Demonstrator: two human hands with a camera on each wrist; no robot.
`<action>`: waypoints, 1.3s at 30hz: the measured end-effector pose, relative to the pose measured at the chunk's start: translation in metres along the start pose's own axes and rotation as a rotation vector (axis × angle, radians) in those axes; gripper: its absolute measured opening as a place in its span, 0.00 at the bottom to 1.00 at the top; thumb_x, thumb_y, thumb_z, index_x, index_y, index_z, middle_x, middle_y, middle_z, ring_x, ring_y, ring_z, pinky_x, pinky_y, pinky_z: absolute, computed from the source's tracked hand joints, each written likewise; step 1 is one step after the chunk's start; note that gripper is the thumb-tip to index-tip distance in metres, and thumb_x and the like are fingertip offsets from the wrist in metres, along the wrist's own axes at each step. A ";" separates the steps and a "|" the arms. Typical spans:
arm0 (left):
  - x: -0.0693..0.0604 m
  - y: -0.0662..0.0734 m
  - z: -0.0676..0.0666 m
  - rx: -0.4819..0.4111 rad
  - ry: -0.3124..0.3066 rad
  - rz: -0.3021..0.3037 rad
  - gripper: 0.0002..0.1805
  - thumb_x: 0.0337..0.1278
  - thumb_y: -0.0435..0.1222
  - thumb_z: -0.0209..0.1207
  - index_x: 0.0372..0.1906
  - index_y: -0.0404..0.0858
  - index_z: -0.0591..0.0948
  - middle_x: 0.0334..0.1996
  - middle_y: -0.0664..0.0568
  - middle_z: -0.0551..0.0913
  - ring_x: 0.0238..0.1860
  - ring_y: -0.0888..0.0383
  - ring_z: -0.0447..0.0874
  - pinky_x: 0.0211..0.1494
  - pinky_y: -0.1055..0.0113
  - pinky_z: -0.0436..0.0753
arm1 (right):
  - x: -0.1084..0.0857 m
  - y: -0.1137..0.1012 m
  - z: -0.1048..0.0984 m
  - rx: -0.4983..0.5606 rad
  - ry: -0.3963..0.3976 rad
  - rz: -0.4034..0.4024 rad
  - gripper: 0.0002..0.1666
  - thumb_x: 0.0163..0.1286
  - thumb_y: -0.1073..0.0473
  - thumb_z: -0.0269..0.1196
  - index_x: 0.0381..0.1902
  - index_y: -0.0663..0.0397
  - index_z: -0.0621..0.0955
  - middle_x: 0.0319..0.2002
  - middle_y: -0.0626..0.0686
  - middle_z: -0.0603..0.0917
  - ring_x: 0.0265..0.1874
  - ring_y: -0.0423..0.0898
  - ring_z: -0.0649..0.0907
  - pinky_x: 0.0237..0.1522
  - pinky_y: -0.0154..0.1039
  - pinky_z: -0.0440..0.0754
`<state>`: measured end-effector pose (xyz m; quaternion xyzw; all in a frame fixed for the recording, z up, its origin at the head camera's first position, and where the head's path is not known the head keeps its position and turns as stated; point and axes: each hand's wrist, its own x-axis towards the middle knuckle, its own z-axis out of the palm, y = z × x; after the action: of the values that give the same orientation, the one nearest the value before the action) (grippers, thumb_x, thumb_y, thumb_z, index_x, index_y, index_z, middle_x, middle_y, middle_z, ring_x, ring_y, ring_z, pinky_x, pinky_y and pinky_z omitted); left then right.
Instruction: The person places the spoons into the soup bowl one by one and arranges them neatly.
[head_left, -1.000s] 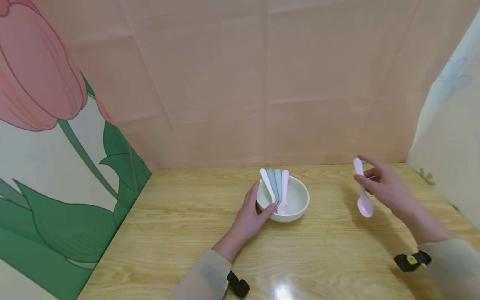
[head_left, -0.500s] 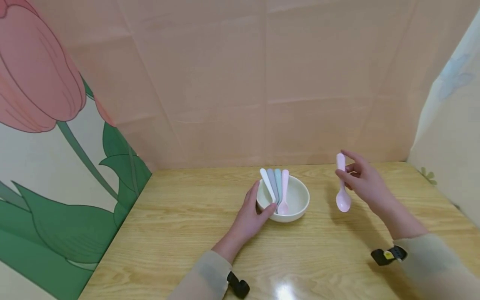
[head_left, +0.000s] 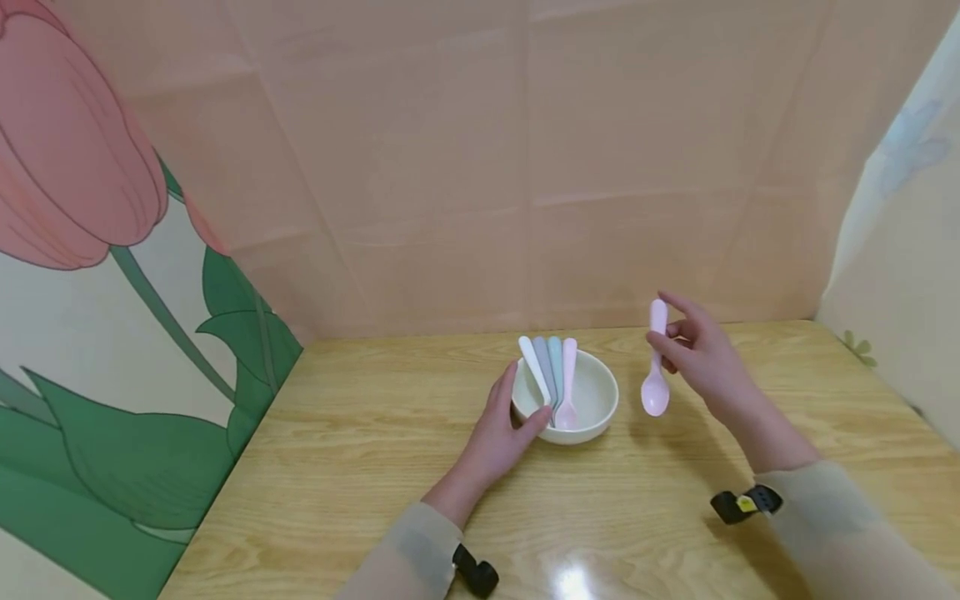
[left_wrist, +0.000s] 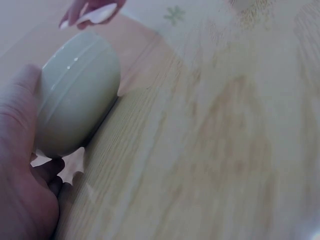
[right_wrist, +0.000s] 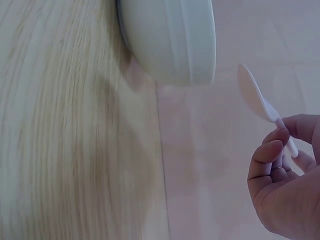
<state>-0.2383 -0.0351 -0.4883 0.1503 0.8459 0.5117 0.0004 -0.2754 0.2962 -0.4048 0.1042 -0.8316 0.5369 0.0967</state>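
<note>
A white bowl [head_left: 598,398] stands on the table, my left hand [head_left: 497,432] gripping its left side with the thumb at the front rim. Several spoons lean side by side in it, handles over the back rim: a white spoon [head_left: 534,367], a grey-blue one, a teal one and a pink one [head_left: 568,375]. Raised above the table to the right of the bowl, my right hand [head_left: 705,358] pinches another pink spoon [head_left: 656,392] by its handle, scoop end down. In the right wrist view, this spoon [right_wrist: 252,92] is apart from the bowl [right_wrist: 170,40].
The wooden table [head_left: 360,467] meets a plain pinkish backdrop [head_left: 420,208] behind the bowl. A tulip-printed panel [head_left: 135,433] bounds the left side, and a pale panel [head_left: 907,317] the right. A black device is strapped at each wrist.
My right hand has carried the pink spoon leftward and slightly up, closer to the bowl. The left hand, the bowl and the spoons in it have kept their places.
</note>
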 end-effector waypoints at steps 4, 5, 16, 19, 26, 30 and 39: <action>-0.001 0.000 -0.001 0.006 -0.004 -0.003 0.53 0.77 0.63 0.62 0.92 0.59 0.45 0.90 0.53 0.50 0.85 0.47 0.57 0.84 0.42 0.61 | 0.003 -0.004 0.009 0.039 -0.014 0.014 0.45 0.86 0.58 0.64 0.91 0.48 0.56 0.45 0.61 0.79 0.32 0.44 0.80 0.35 0.34 0.82; -0.001 0.000 -0.001 0.005 -0.004 -0.003 0.53 0.77 0.63 0.61 0.92 0.59 0.45 0.90 0.53 0.50 0.86 0.47 0.57 0.84 0.42 0.61 | 0.004 -0.006 0.012 0.044 -0.016 0.022 0.46 0.86 0.57 0.64 0.91 0.47 0.55 0.46 0.62 0.78 0.32 0.44 0.80 0.35 0.34 0.82; -0.001 -0.002 0.000 0.007 0.012 0.046 0.53 0.78 0.62 0.62 0.93 0.53 0.47 0.89 0.50 0.53 0.85 0.47 0.58 0.85 0.44 0.62 | 0.011 -0.013 0.034 0.128 -0.038 0.084 0.47 0.86 0.57 0.63 0.92 0.46 0.54 0.48 0.61 0.77 0.34 0.45 0.80 0.38 0.34 0.83; 0.000 -0.002 0.000 0.007 0.013 0.048 0.53 0.78 0.62 0.62 0.93 0.53 0.47 0.89 0.50 0.53 0.85 0.47 0.58 0.85 0.44 0.61 | 0.013 -0.013 0.038 0.132 -0.037 0.087 0.46 0.86 0.56 0.63 0.92 0.47 0.54 0.48 0.61 0.78 0.34 0.45 0.81 0.39 0.35 0.84; 0.000 -0.001 0.000 0.012 0.013 0.046 0.53 0.78 0.63 0.62 0.93 0.53 0.47 0.89 0.50 0.53 0.85 0.47 0.57 0.85 0.43 0.61 | 0.014 -0.015 0.047 0.140 -0.035 0.078 0.46 0.86 0.56 0.64 0.91 0.51 0.54 0.45 0.60 0.80 0.34 0.46 0.82 0.38 0.35 0.85; 0.000 0.000 0.000 0.014 0.011 0.037 0.53 0.77 0.63 0.61 0.93 0.53 0.47 0.90 0.50 0.52 0.86 0.46 0.56 0.85 0.42 0.60 | 0.013 -0.016 0.050 0.142 -0.036 0.074 0.46 0.85 0.55 0.65 0.90 0.50 0.55 0.42 0.58 0.80 0.34 0.46 0.81 0.38 0.35 0.83; 0.000 -0.001 -0.001 0.013 0.001 0.024 0.53 0.78 0.63 0.61 0.93 0.53 0.46 0.90 0.50 0.51 0.86 0.45 0.55 0.85 0.42 0.59 | 0.008 -0.016 0.060 0.093 -0.048 0.045 0.43 0.85 0.55 0.66 0.89 0.49 0.60 0.44 0.61 0.84 0.37 0.47 0.80 0.40 0.36 0.84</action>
<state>-0.2382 -0.0364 -0.4883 0.1603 0.8473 0.5063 -0.0071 -0.2815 0.2348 -0.4126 0.1029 -0.8100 0.5743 0.0595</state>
